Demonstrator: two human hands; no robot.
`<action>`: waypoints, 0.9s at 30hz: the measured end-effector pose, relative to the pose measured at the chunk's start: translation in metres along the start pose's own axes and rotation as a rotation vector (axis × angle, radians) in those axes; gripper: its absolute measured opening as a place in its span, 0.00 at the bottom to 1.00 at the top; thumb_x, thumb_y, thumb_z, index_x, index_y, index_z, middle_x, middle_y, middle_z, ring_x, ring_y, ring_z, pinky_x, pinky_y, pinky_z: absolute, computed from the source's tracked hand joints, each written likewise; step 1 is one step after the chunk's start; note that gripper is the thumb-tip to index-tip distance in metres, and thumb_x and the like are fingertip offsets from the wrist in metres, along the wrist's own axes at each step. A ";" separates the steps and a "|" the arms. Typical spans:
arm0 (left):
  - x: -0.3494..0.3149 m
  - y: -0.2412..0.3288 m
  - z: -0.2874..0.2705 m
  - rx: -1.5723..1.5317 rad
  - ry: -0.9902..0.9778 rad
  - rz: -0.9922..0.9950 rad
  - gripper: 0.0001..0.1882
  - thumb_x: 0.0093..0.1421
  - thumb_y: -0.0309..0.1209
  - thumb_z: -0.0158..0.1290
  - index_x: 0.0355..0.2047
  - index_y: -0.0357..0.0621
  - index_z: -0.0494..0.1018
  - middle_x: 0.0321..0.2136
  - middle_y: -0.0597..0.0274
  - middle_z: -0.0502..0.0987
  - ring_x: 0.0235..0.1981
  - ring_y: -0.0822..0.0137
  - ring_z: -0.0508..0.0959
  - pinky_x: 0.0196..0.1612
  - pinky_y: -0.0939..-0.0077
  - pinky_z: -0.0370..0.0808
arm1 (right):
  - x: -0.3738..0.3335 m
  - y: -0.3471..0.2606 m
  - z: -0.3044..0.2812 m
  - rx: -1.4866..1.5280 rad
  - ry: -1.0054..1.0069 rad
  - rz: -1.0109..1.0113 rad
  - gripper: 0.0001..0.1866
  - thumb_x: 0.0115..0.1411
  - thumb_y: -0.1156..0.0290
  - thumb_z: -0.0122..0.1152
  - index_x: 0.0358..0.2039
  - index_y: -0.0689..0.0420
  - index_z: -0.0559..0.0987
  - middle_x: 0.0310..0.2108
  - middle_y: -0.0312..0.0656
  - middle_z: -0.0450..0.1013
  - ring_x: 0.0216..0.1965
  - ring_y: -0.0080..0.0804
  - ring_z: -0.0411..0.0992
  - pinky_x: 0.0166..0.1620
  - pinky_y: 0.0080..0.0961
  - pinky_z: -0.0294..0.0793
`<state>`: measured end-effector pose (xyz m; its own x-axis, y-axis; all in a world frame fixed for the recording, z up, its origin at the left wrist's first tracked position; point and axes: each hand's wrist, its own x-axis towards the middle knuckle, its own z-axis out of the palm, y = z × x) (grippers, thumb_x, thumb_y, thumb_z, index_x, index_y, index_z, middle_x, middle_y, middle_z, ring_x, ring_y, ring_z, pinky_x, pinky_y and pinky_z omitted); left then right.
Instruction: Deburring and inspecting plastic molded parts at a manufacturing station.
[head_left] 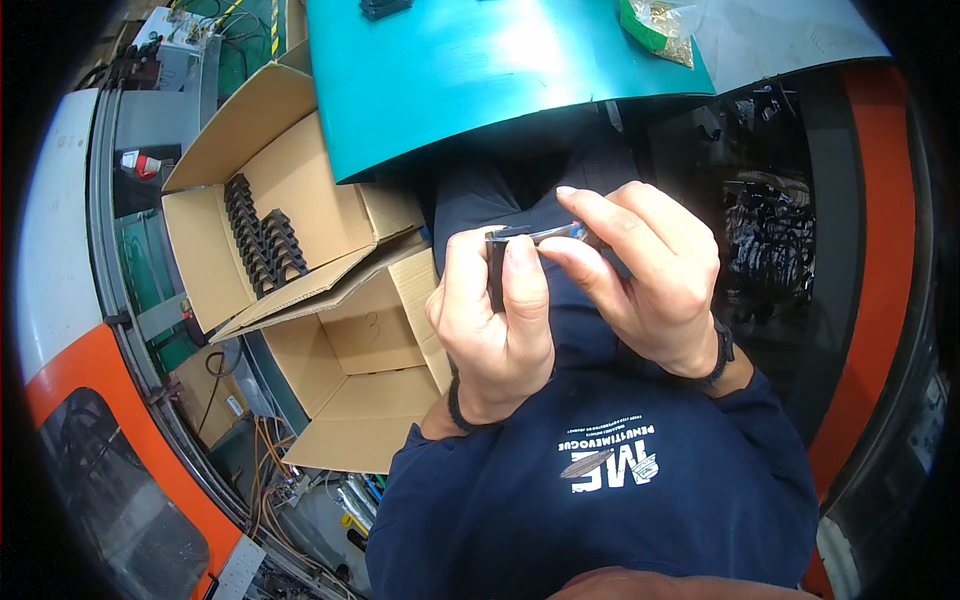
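My left hand is raised in front of my chest, its thumb and index finger pinching a small black part. A dark strip of that part shows between the fingers. My right hand is closed in a pinch on a thin, shiny, silvery piece with a bit of blue near the fingertips. The silvery piece reaches across to the black part and seems to touch it; its kind is not clear. Both hands are over my lap, in front of the green table's near edge.
The green-topped table carries black parts and a bag of small brass-coloured pieces. Left of me, an open carton holds stacked black parts. Nearer stands another open carton. Orange-and-white machinery flanks me.
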<state>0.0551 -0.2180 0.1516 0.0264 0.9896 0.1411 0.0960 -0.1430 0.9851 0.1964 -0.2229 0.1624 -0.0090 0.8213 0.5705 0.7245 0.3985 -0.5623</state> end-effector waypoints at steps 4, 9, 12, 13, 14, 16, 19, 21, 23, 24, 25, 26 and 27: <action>0.004 -0.005 -0.003 0.000 -0.050 0.015 0.12 0.65 0.30 0.45 0.28 0.34 0.69 0.17 0.64 0.70 0.17 0.78 0.67 0.21 0.83 0.63 | -0.001 0.000 -0.001 0.026 0.021 0.056 0.17 0.44 0.71 0.72 0.34 0.65 0.79 0.21 0.41 0.71 0.20 0.31 0.70 0.22 0.22 0.67; 0.008 0.001 0.000 -0.087 0.025 -0.117 0.17 0.67 0.33 0.42 0.23 0.36 0.67 0.14 0.68 0.65 0.15 0.81 0.61 0.19 0.86 0.56 | -0.005 0.006 -0.009 0.021 0.020 0.163 0.15 0.46 0.73 0.71 0.35 0.64 0.79 0.22 0.43 0.72 0.20 0.33 0.70 0.23 0.24 0.68; 0.011 -0.005 0.001 -0.107 0.029 -0.122 0.21 0.67 0.39 0.42 0.22 0.36 0.67 0.16 0.67 0.65 0.15 0.81 0.60 0.18 0.86 0.54 | -0.015 0.014 -0.014 0.016 0.002 0.245 0.14 0.48 0.75 0.70 0.35 0.64 0.79 0.22 0.43 0.71 0.21 0.33 0.70 0.23 0.24 0.67; 0.014 -0.009 0.003 -0.114 0.033 -0.112 0.21 0.67 0.40 0.42 0.22 0.36 0.67 0.16 0.68 0.65 0.15 0.81 0.60 0.19 0.86 0.54 | -0.018 0.018 -0.015 0.014 -0.001 0.271 0.13 0.49 0.75 0.69 0.35 0.64 0.79 0.22 0.43 0.71 0.21 0.33 0.70 0.23 0.24 0.66; 0.018 -0.014 0.004 -0.121 0.035 -0.102 0.21 0.67 0.40 0.42 0.22 0.37 0.67 0.16 0.68 0.65 0.15 0.81 0.60 0.19 0.87 0.54 | -0.022 0.023 -0.016 0.008 -0.001 0.295 0.13 0.49 0.75 0.69 0.35 0.64 0.79 0.22 0.43 0.71 0.21 0.33 0.70 0.23 0.24 0.66; 0.036 -0.035 0.004 0.046 -0.014 -0.117 0.21 0.66 0.41 0.43 0.22 0.37 0.67 0.16 0.68 0.66 0.16 0.81 0.61 0.19 0.85 0.56 | -0.031 0.031 -0.018 -0.007 0.004 0.340 0.12 0.50 0.75 0.68 0.35 0.64 0.79 0.21 0.43 0.70 0.21 0.33 0.69 0.24 0.24 0.65; 0.092 -0.071 0.001 0.461 -0.010 -0.001 0.22 0.65 0.43 0.45 0.22 0.37 0.67 0.15 0.64 0.68 0.16 0.73 0.64 0.21 0.76 0.61 | -0.039 0.035 -0.021 -0.019 -0.007 0.394 0.11 0.52 0.75 0.67 0.35 0.64 0.79 0.21 0.44 0.69 0.21 0.33 0.68 0.24 0.24 0.65; 0.140 -0.103 -0.001 0.678 0.005 0.083 0.21 0.64 0.41 0.46 0.24 0.35 0.69 0.15 0.56 0.71 0.18 0.58 0.70 0.26 0.64 0.67 | -0.043 0.037 -0.021 -0.035 -0.022 0.401 0.10 0.53 0.74 0.67 0.35 0.64 0.79 0.21 0.43 0.69 0.20 0.33 0.67 0.24 0.25 0.64; 0.187 -0.134 0.002 0.776 -0.021 0.178 0.18 0.63 0.41 0.46 0.27 0.36 0.70 0.20 0.50 0.73 0.23 0.49 0.73 0.31 0.58 0.70 | -0.049 0.041 -0.021 0.005 -0.010 0.449 0.10 0.53 0.74 0.66 0.35 0.64 0.79 0.20 0.43 0.68 0.20 0.32 0.67 0.23 0.25 0.64; 0.207 -0.148 0.002 0.825 -0.037 0.226 0.17 0.62 0.40 0.47 0.28 0.37 0.71 0.22 0.47 0.75 0.26 0.44 0.74 0.34 0.55 0.71 | -0.052 0.046 -0.020 0.008 -0.008 0.476 0.09 0.53 0.74 0.66 0.35 0.63 0.79 0.21 0.43 0.68 0.19 0.31 0.68 0.23 0.24 0.64; 0.225 -0.163 -0.003 0.921 -0.088 0.297 0.16 0.61 0.39 0.47 0.30 0.37 0.71 0.25 0.46 0.74 0.28 0.45 0.75 0.35 0.55 0.71 | -0.053 0.052 -0.017 0.014 -0.010 0.487 0.10 0.54 0.73 0.66 0.35 0.63 0.79 0.21 0.43 0.69 0.20 0.31 0.68 0.23 0.24 0.65; 0.244 -0.180 -0.004 1.007 -0.146 0.372 0.15 0.61 0.38 0.47 0.32 0.37 0.71 0.27 0.45 0.74 0.30 0.45 0.75 0.35 0.56 0.72 | -0.052 0.059 -0.013 0.025 -0.029 0.547 0.11 0.54 0.72 0.66 0.35 0.63 0.79 0.22 0.43 0.69 0.20 0.32 0.68 0.24 0.25 0.65; 0.259 -0.193 -0.009 1.099 -0.206 0.447 0.14 0.60 0.38 0.47 0.33 0.37 0.71 0.30 0.44 0.73 0.32 0.46 0.76 0.36 0.56 0.73 | -0.052 0.067 -0.008 0.041 -0.049 0.610 0.11 0.54 0.71 0.66 0.36 0.63 0.79 0.23 0.44 0.69 0.21 0.33 0.69 0.25 0.26 0.66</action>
<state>0.0347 0.0658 -0.0017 0.4225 0.8437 0.3312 0.8317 -0.5061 0.2283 0.2510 -0.2419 0.0998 0.3666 0.9238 0.1107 0.5820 -0.1349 -0.8019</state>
